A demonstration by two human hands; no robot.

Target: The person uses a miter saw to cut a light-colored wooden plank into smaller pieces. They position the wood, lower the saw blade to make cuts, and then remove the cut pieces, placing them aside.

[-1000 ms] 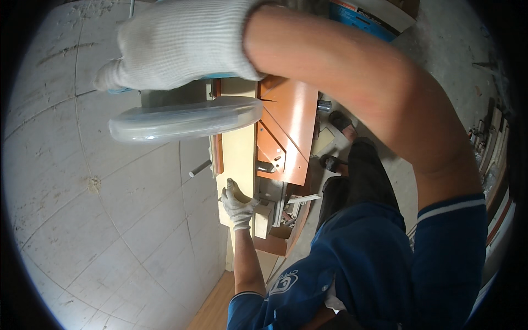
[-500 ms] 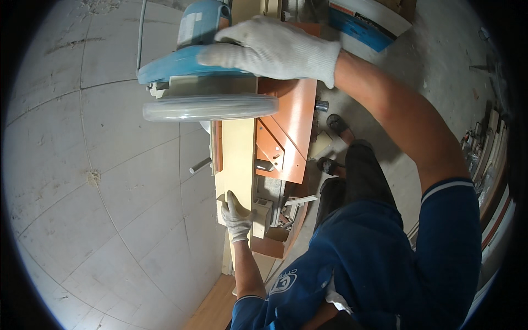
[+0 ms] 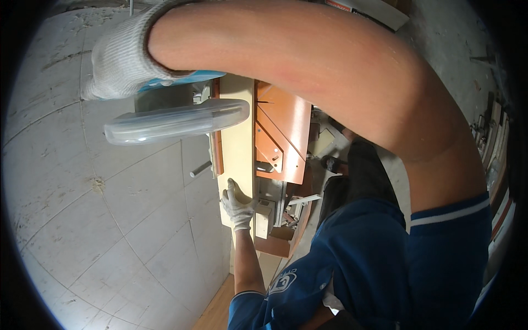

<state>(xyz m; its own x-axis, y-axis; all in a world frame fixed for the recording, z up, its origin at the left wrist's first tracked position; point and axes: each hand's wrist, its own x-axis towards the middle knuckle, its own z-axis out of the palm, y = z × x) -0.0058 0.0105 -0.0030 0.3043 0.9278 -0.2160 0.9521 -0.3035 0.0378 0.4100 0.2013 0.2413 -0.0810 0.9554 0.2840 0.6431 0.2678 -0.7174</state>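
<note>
Your left hand (image 3: 238, 208) lies spread on the cream plank (image 3: 237, 151), likely stiff, best held by its edges; I cannot tell how your right hand (image 3: 116, 59) grips.

Site is reading as a workshop: a power saw's clear curved guard (image 3: 176, 124) is overhanging a long cream board (image 3: 237, 148), a slotted orange panel (image 3: 289, 115) is flanking it, long strips (image 3: 491, 146) are crowding the right edge, and bare concrete floor (image 3: 440, 60) is showing.
</note>
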